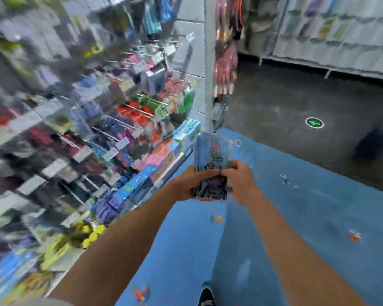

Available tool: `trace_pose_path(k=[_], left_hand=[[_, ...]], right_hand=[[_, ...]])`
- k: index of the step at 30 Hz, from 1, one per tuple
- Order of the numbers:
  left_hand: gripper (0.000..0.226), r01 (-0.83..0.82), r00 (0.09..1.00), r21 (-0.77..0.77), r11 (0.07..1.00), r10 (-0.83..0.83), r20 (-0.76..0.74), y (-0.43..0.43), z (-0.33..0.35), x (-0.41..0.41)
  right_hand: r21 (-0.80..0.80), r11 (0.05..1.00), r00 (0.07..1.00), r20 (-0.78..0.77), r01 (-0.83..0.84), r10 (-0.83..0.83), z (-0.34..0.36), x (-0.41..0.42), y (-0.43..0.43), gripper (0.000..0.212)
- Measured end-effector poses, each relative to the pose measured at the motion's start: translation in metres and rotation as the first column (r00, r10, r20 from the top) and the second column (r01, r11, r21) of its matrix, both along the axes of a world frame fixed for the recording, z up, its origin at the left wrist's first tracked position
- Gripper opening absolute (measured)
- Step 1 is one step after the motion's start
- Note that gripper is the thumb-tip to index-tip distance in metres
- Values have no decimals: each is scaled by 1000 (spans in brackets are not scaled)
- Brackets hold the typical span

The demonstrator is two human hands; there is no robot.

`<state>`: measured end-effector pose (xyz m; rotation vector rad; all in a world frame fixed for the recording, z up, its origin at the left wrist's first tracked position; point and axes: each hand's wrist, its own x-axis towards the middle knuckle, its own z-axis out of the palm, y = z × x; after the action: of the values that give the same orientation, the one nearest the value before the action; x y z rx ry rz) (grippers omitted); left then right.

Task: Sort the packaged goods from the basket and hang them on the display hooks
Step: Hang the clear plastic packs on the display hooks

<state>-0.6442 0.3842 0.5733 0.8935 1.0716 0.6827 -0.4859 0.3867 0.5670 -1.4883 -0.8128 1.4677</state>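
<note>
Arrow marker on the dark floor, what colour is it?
The arrow marker is bright green inside a dark, pale-rimmed circle; head view shows it.

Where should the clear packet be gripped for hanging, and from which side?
Probably its lower half, from the two side edges, as the left hand and right hand hold it: the packet is flat and upright, so its top is free for hanging.

Two hands (186,184) (241,182), one packet (210,154), one shoe (207,297), one arrow (314,123)

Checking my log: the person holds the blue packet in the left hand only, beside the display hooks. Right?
Not quite: the head view shows both the left hand and the right hand holding the blue packet, beside the display hooks.
</note>
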Motion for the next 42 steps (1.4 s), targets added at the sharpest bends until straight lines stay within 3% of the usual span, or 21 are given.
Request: trace_pose_path(k=[2, 7, 9, 11, 13, 22, 24, 32, 42], left_hand=[[51, -91, 996, 59, 994, 89, 26, 8, 17, -48], [74, -423, 905, -5, 906, 423, 46, 22, 44, -151], [52, -505, 860, 16, 863, 502, 93, 24, 54, -183], [39, -545, 830, 52, 837, 531, 170, 25, 62, -210], [42, -594, 797, 91, 799, 571, 195, 27, 65, -234], [45, -740, 662, 260, 620, 740, 121, 67, 77, -298], [55, -770, 624, 275, 576, 769, 136, 80, 84, -307], [44, -875, 452, 298, 382, 865, 219, 102, 132, -338], [50, -951, 206, 272, 150, 960, 190, 29, 146, -381]], right_hand=[[30, 995, 995, 28, -96, 95, 21, -47, 24, 21], [45, 970, 971, -5, -240, 241, 53, -144, 78, 23], [81, 945, 948, -9, -316, 318, 64, -180, 90, 27], [107, 915, 921, 16, -389, 390, 75, -214, 99, 25], [136, 880, 890, 57, -455, 451, 86, -240, 108, 19], [209, 685, 716, 190, -698, 672, 115, -329, 181, 21], [223, 638, 675, 229, -737, 701, 124, -345, 202, 17], [277, 466, 516, 144, -840, 844, 161, -415, 258, 18], [285, 286, 333, 130, -915, 934, 175, -487, 210, 19]])
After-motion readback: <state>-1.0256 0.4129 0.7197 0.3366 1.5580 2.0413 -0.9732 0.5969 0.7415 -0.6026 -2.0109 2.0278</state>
